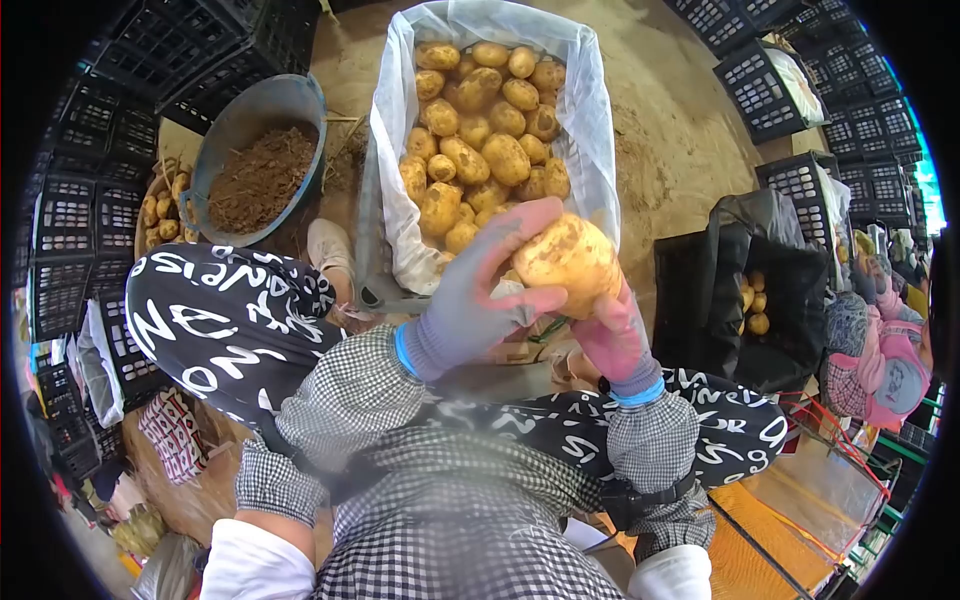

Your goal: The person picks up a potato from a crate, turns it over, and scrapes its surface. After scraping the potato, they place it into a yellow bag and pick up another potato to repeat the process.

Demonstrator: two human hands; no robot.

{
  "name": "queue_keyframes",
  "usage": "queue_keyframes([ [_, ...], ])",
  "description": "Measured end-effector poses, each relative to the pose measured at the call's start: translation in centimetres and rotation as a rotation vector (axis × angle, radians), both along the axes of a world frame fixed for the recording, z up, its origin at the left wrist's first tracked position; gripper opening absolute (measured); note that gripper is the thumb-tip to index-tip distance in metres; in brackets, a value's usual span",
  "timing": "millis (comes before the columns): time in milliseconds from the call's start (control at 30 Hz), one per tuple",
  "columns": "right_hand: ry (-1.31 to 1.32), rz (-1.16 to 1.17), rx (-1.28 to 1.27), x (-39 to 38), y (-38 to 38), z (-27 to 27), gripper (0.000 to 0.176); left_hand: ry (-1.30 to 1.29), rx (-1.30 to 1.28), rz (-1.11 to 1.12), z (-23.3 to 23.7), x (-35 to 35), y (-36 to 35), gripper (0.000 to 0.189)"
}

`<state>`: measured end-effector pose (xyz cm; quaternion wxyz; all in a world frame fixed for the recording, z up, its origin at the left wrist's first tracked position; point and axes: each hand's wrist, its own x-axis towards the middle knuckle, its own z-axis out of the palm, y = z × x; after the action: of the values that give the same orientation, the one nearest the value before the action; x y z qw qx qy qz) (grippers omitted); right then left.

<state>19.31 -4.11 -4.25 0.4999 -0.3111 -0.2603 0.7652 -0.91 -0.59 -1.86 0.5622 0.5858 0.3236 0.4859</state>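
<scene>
A large potato (568, 262) is held up between my two gloved hands, over the near edge of a crate. My left hand (487, 285), in a grey and pink glove, grips its left side with thumb and fingers. On the lower right side of the same potato, my right hand (615, 335) has its fingers pressed against it. Beyond them stands the crate, lined with a white sheet (590, 110) and filled with several soil-marked potatoes (485, 145). The crate's near right corner is hidden behind the held potato and my hands.
A blue tub (312, 110) of soil is at the left, beside a basket of potatoes (162, 210). A black-lined crate (690, 300) holding several potatoes stands at the right. Black crates (760, 90) are stacked on both sides. A person (875, 350) is at the far right.
</scene>
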Motion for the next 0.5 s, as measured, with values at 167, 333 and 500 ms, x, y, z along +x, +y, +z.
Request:
queue_keyframes([
  [167,-0.026,-0.019,0.047,-0.4,0.1,1.1,0.090,-0.475,-0.435,-0.013,0.5,-0.1,-0.1,0.042],
  [333,-0.068,-0.063,0.045,-1.0,0.3,1.8,0.079,-0.670,-0.569,-0.018,-0.8,-0.7,0.4,0.034],
  [500,-0.260,-0.123,0.057,-1.1,0.2,2.1,0.084,-0.512,-0.548,-0.017,-0.1,-0.5,0.6,0.058],
])
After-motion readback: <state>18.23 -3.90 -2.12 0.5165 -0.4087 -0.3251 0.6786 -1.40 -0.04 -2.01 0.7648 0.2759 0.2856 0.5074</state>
